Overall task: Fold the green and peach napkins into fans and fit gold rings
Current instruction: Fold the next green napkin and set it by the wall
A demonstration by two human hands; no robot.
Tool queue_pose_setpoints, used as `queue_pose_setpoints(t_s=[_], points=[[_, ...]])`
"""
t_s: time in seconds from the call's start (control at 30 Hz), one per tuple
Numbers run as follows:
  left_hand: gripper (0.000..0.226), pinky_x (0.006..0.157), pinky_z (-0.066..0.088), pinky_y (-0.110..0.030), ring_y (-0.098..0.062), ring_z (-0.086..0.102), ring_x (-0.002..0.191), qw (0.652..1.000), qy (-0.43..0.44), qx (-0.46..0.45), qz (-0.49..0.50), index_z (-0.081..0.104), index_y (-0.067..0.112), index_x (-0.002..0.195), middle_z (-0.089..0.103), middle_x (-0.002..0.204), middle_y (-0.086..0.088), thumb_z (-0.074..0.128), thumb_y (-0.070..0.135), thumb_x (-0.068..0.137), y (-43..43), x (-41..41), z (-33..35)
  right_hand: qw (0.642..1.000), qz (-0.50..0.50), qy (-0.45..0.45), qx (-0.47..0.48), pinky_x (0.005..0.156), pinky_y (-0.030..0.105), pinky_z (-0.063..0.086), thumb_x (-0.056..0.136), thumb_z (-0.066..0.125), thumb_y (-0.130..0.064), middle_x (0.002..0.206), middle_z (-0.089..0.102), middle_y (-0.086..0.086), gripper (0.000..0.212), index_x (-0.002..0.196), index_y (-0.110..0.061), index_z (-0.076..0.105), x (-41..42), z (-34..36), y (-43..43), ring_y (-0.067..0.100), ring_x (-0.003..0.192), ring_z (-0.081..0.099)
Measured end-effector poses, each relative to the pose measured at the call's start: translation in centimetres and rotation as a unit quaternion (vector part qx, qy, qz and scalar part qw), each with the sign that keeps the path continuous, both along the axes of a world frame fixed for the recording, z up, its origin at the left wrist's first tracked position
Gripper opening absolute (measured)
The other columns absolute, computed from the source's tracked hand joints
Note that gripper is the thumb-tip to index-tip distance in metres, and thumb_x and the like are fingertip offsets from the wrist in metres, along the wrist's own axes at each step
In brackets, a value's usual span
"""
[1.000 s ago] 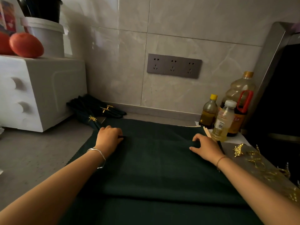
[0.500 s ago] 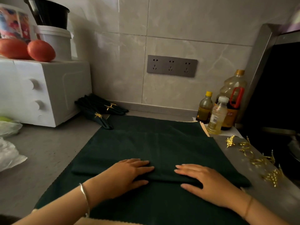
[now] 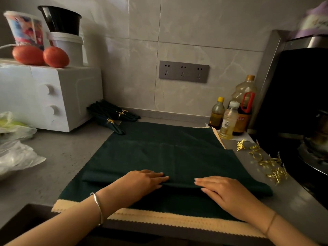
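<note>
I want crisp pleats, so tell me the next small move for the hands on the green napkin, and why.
Probably slide both hands outward along the fold to crease it. The left hand and right hand lie flat, fingertips close together, mid-fold on the green napkin; the fold's ends have no hand on them.

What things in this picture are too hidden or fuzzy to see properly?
Head view:
Peach napkin: the green napkin covers it; only its edges show.
Gold rings: small and tangled, so no count.
Purple object, top right: blurred and cut by the frame edge.
Plastic bag: cut by the left edge.
Small bottle's label: too small to read.
</note>
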State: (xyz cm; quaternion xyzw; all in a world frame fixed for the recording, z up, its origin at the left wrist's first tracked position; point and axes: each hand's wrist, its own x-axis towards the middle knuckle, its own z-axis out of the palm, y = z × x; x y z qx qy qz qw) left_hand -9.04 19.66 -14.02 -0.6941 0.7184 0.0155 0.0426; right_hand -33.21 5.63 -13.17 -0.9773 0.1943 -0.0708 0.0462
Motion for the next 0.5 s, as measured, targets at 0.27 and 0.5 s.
queue_pose_setpoints(t_s=[0.27,0.5], points=[[0.053,0.118,-0.001,-0.047,-0.019,0.000,0.147,0.980,0.144,-0.023,0.137,0.012,0.039,0.150,0.009,0.158,0.011,0.016,0.052,0.099,-1.0,-1.6,-0.4,0.991,-0.082,-0.075,0.070,0.109,0.009,0.008,0.097,0.029,-0.048,0.148,0.029,-0.021,0.049,0.143,-0.032,0.033,3.3,-0.7,2.0,-0.009,0.135,0.020],[0.056,0.116,-0.008,-0.052,-0.025,-0.011,0.146,0.981,0.093,-0.011,0.171,-0.003,0.034,0.151,-0.007,0.159,0.006,0.015,0.049,0.100,-3.0,-2.9,-2.1,0.981,-0.156,-0.006,0.114,0.118,0.035,0.000,0.103,0.021,-0.032,0.158,0.008,-0.006,0.049,0.150,-0.020,0.016,8.9,-2.2,2.4,0.010,0.145,0.003]])
